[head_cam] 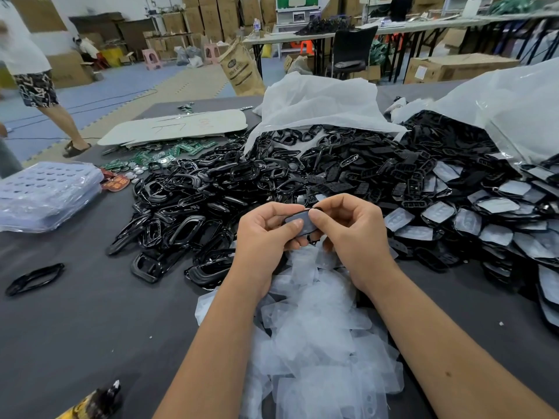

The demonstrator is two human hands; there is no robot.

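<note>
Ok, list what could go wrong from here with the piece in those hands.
1. The left hand and right hand hold the small black piece only by a pinch. It might slip and drop into the clear film scraps below, where it would be hard to spot.
2. The heap of black frames lies close, so a dropped piece could get mixed in.

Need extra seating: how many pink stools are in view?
2: one pink stool in front of the cardboard boxes at the back, another to its right, near the brown paper sack. Others may be hidden.
</note>
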